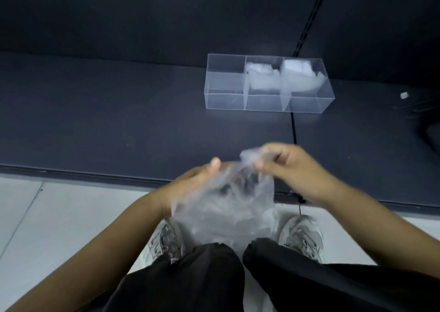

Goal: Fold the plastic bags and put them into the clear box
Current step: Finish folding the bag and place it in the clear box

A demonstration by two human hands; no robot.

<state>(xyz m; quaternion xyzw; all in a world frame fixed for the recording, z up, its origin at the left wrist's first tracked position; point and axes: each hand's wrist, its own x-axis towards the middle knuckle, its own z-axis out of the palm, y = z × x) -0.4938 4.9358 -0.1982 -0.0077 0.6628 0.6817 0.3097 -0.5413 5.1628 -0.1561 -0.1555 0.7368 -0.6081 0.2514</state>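
Two hands hold one clear plastic bag point(226, 207) in the air in front of the person, just short of the near edge of the dark shelf point(119, 111). The right hand point(292, 169) pinches a bunched corner of the bag's top edge between its thumb and curled fingers. The left hand point(197, 178) has its thumb over the same edge and its fingers behind the film, though motion blurs them. The bag hangs crumpled with its long axis running from the hands down toward the knees, and through it show black trousers point(209, 276) and two pale sneakers point(302, 235) on a light tiled floor point(59, 216). Farther back on the shelf, well apart from the hands, sits the clear box point(226, 100), its long side running left to right and divided into three compartments. One folded white bag point(260, 73) fills the middle compartment and another white bundle point(297, 69) fills the right one. A slotted dark strip point(309, 14) climbs the back panel behind the box, and a small white scrap point(404, 95) lies on the shelf to the right of it.
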